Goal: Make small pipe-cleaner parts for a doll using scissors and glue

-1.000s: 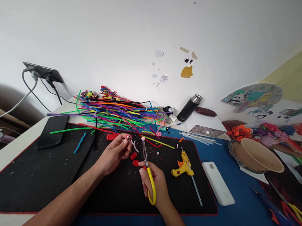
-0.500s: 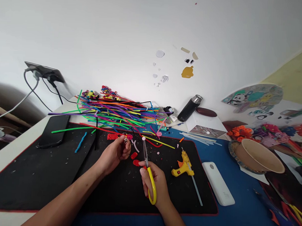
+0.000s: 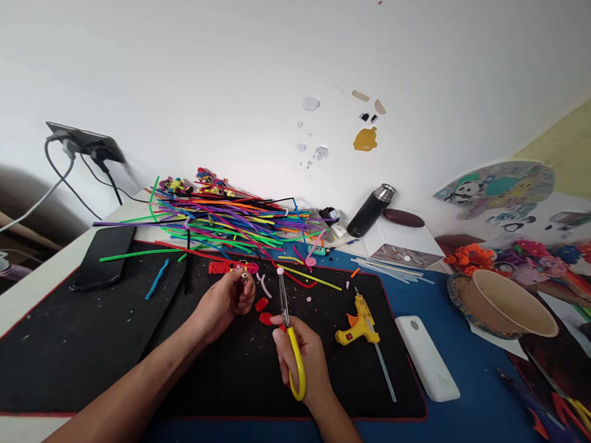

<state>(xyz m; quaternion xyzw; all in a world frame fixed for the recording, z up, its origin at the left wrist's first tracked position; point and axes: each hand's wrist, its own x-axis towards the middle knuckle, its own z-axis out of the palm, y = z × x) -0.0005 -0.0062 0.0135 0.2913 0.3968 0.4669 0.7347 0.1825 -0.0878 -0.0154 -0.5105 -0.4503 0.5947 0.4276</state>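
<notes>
My right hand (image 3: pixel 302 359) grips a pair of scissors (image 3: pixel 296 365) with yellow and red handles. Their narrow blades are together and point away from me, with a small pale pink blob (image 3: pixel 280 271) at the tips; whether it is stuck there or lies behind them I cannot tell. My left hand (image 3: pixel 226 300) is closed, thumb and fingers pinching a small pale piece with dark spots (image 3: pixel 245 277), too small to name. Just beyond those fingers lies a red fuzzy piece (image 3: pixel 219 268). Between the hands are two small red fuzzy pieces (image 3: pixel 261 304) and a curved pale lilac strip (image 3: pixel 266 287).
A yellow glue gun (image 3: pixel 359 325) with a glue stick lies right on the black mat (image 3: pixel 210 381). Coloured pipe cleaners (image 3: pixel 227 218) are heaped behind. A phone (image 3: pixel 102 257), a black flask (image 3: pixel 372 210), a white power bank (image 3: pixel 427 359) and a beige bowl (image 3: pixel 512 303) stand around.
The view has shifted very slightly. Both hands keep nearly the same pose, with the scissors and the small piece still held.
</notes>
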